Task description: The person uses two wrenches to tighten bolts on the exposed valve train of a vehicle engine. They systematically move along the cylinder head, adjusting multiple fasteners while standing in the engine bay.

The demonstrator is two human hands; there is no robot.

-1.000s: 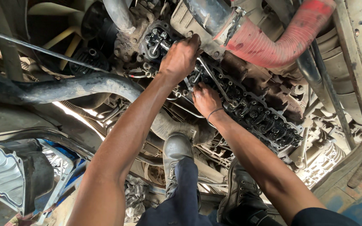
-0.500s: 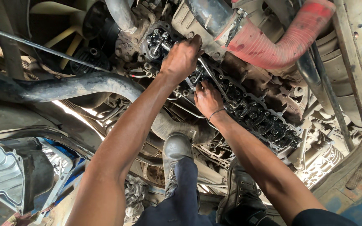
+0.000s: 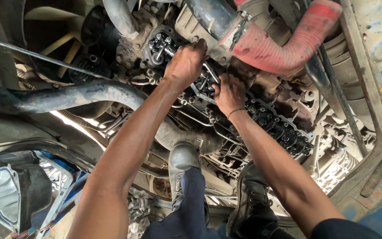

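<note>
two bare hands at work over an open engine top, seen from above the person's own arms

left hand (image 3: pixel 185 65): fist closed, knuckles up, curled around something at the exposed valve gear; a slim metal tool (image 3: pixel 209 72) shows just past the fingers, running toward the other hand. whether the fist grips that tool or a handle beneath it cannot be told, palm side is hidden

right hand (image 3: pixel 229 93): fingers bent down onto the valve gear (image 3: pixel 274 123), just beside the left hand. fingertips buried among the rockers and bolts; cannot tell if it holds anything or only presses. thin band at the wrist

valve gear runs as a dark row of rocker assemblies diagonally from upper left to lower right; the stretch under both hands is covered, only its ends read clearly. another cluster of springs and studs (image 3: pixel 159 44) shows just left of the left fist

red ribbed hose (image 3: pixel 284 48) arches across the upper right, top end cut by the frame edge. grey curved pipe (image 3: pixel 89 93) crosses the left side, its far end lost in shadow. yellow fan blades (image 3: pixel 63 42) partly hidden behind a thin rod

two boots below: grey one (image 3: pixel 183 161) planted on engine parts, black laced one (image 3: pixel 253 208) lower right; legs cut off at the bottom edge. blue bodywork (image 3: pixel 376 31) at right, grimy detail hard to read
</note>
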